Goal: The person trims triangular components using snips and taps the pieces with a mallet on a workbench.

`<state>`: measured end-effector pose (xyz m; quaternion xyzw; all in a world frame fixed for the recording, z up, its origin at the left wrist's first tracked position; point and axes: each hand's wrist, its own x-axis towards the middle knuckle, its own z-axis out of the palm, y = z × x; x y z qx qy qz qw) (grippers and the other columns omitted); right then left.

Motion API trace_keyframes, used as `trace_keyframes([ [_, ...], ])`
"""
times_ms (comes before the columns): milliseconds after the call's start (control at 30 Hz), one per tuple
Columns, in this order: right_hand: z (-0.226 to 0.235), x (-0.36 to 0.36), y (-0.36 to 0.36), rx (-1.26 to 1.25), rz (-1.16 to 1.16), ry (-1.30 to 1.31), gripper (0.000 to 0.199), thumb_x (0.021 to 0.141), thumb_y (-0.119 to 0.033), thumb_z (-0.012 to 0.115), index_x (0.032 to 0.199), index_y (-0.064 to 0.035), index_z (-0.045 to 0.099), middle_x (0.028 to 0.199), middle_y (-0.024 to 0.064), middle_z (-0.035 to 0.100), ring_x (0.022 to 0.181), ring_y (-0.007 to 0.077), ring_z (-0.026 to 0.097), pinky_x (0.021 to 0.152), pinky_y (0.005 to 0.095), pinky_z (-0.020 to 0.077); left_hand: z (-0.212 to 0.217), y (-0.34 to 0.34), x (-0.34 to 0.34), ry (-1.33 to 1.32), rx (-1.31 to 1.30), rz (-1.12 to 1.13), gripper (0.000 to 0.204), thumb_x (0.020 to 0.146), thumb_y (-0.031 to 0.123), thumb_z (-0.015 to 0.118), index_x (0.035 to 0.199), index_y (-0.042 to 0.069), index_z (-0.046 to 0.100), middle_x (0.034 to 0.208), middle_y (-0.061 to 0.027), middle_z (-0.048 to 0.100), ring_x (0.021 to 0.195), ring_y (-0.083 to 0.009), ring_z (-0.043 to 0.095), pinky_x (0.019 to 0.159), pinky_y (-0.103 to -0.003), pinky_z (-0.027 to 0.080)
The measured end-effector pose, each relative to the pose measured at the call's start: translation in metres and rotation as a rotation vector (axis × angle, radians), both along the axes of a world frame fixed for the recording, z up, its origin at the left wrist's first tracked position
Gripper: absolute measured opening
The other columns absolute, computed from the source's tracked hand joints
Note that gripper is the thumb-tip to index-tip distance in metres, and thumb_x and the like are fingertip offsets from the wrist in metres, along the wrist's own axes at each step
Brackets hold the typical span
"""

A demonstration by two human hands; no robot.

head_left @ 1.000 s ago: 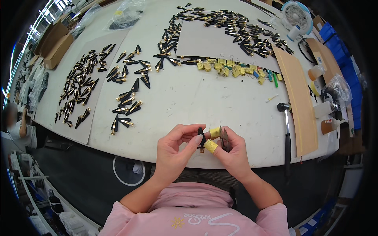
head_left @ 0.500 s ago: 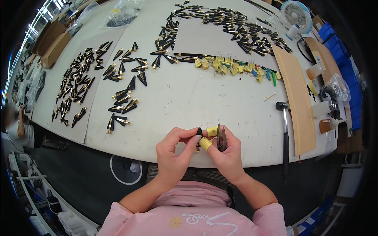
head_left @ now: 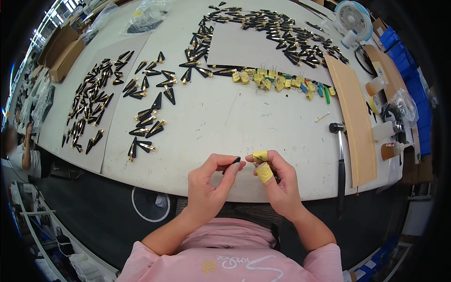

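Both hands pinch one small black piece: left hand, right hand with yellow-taped fingertips, above the white table.

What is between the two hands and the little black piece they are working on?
Nothing visible. The left hand already pinches the small black piece at its fingertips, and the right hand, with yellow tape on two fingers, touches it over the white table edge.

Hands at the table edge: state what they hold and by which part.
The left hand pinches a small black piece by its end between thumb and forefinger. The right hand, fingertips wrapped in yellow tape, meets it; its own grip cannot be told.
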<state>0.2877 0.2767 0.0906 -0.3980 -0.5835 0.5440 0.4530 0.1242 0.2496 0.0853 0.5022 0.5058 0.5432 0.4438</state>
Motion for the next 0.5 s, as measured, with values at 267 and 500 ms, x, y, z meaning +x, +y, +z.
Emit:
trace_keyframes([
  [267, 0.016, 0.007, 0.003, 0.285, 0.014, -0.486, 0.017, 0.085, -0.003, 0.059, 0.102, -0.0016, 0.061, 0.079, 0.0107, 0.058, 0.056, 0.0225, 0.055, 0.049, 0.0294, 0.0423, -0.004, 0.002, 0.0, 0.363, 0.325, 0.118, 0.02, 0.077, -0.006, 0.07, 0.095, 0.001, 0.065, 0.082, -0.011, 0.063, 0.071, -0.0204, 0.063, 0.062, -0.028, 0.051],
  [500, 0.015, 0.007, 0.001, 0.356, -0.001, -0.582, 0.016, 0.083, -0.005, 0.061, 0.1, -0.0026, 0.061, 0.077, 0.0088, 0.057, 0.053, 0.0244, 0.055, 0.046, 0.0327, 0.0407, -0.007, 0.001, -0.004, 0.519, 0.447, 0.14, 0.028, 0.073, -0.01, 0.071, 0.098, 0.002, 0.066, 0.086, -0.0107, 0.061, 0.074, -0.0199, 0.062, 0.061, -0.027, 0.05],
])
